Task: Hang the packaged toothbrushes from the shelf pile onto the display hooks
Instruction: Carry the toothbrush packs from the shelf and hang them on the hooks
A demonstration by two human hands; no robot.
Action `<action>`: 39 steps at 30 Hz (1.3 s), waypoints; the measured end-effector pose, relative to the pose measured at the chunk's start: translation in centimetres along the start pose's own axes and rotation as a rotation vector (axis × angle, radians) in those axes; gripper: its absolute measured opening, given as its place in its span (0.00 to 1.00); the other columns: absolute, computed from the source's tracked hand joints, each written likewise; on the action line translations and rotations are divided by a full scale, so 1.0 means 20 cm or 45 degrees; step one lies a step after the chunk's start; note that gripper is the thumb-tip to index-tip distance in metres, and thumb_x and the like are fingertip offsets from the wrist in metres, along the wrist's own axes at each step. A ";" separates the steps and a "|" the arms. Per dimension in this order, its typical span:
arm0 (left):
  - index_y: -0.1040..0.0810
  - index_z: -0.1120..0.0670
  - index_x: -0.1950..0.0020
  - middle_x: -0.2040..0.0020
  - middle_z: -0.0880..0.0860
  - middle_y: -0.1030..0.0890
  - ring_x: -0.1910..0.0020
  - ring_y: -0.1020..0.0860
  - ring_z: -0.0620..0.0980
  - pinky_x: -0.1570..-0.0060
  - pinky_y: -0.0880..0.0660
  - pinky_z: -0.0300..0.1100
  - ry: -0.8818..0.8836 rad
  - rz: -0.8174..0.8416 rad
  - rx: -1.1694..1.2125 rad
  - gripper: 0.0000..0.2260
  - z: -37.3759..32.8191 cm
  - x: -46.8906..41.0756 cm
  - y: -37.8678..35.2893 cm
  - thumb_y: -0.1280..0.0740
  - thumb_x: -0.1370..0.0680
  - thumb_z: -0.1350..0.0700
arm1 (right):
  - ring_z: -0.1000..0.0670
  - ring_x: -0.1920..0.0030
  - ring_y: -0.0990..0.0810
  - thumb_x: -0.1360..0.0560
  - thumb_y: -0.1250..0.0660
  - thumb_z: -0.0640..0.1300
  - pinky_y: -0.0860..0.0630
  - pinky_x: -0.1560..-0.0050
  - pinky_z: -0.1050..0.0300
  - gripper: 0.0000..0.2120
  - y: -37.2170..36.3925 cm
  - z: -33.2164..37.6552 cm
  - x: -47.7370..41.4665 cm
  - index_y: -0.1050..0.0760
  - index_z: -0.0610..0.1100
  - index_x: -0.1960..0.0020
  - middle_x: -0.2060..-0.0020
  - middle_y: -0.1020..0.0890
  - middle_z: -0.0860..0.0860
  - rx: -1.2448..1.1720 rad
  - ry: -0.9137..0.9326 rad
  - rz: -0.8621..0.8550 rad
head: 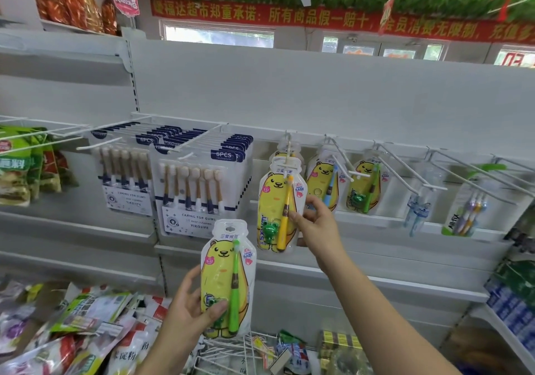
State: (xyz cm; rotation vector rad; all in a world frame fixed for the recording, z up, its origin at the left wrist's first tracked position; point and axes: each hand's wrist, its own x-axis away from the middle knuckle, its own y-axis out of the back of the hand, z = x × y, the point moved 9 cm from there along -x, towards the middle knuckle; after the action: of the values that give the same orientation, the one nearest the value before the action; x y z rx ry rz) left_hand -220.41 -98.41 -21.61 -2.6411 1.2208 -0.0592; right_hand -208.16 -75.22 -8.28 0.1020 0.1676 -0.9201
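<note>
White shop shelving fills the head view, with a rail of wire hooks across its back panel. One hook (288,154) carries a yellow-brush pack (275,201), which hangs from it. The right hand (317,225) grips that pack's right edge, thumb on the front and fingers curled round the side. Below and left of the yellow-brush pack, the left hand (189,312) holds a green-brush pack (220,264) upright and off any hook, thumb pressed on its front, fingers behind. Just right of the yellow-brush pack, two more bear packs (363,186) hang on neighbouring hooks. Left of it hang rows of six-brush cards (188,221). Well below and left of it, bags (86,325) lie heaped.
</note>
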 end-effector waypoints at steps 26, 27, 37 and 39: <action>0.30 0.52 0.30 0.42 0.58 0.15 0.44 0.16 0.61 0.51 0.16 0.48 0.027 0.112 0.058 0.57 0.07 0.01 -0.01 0.10 0.55 0.52 | 0.45 0.63 0.28 0.19 0.34 0.49 0.27 0.60 0.53 0.13 0.07 -0.35 -0.77 0.24 0.42 0.59 0.65 0.24 0.47 0.332 -0.273 -0.246; 0.31 0.52 0.30 0.42 0.57 0.15 0.44 0.15 0.60 0.51 0.16 0.47 0.024 0.107 0.048 0.57 0.06 0.01 -0.02 0.11 0.55 0.50 | 0.47 0.66 0.31 0.20 0.33 0.50 0.31 0.64 0.55 0.15 0.07 -0.38 -0.75 0.26 0.43 0.62 0.67 0.27 0.48 0.315 -0.318 -0.239; 0.30 0.43 0.31 0.40 0.53 0.15 0.41 0.16 0.55 0.47 0.17 0.52 0.044 0.082 -0.002 0.43 0.01 -0.01 -0.22 0.13 0.41 0.49 | 0.48 0.54 0.14 0.18 0.37 0.55 0.17 0.59 0.52 0.17 -0.11 -0.21 -0.06 0.20 0.44 0.39 0.46 0.15 0.44 0.053 -0.324 0.284; 0.30 0.43 0.31 0.40 0.53 0.15 0.42 0.16 0.54 0.49 0.16 0.50 0.040 0.088 -0.001 0.39 0.03 -0.02 -0.28 0.15 0.36 0.55 | 0.49 0.55 0.14 0.19 0.36 0.56 0.19 0.62 0.54 0.16 -0.06 -0.15 0.12 0.20 0.46 0.40 0.47 0.15 0.45 0.017 -0.279 0.289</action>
State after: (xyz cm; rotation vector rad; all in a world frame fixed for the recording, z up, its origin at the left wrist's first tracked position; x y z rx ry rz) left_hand -216.39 -94.51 -20.93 -2.6055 1.3211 -0.0888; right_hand -207.95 -77.26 -11.78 0.0308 -0.0534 -0.7003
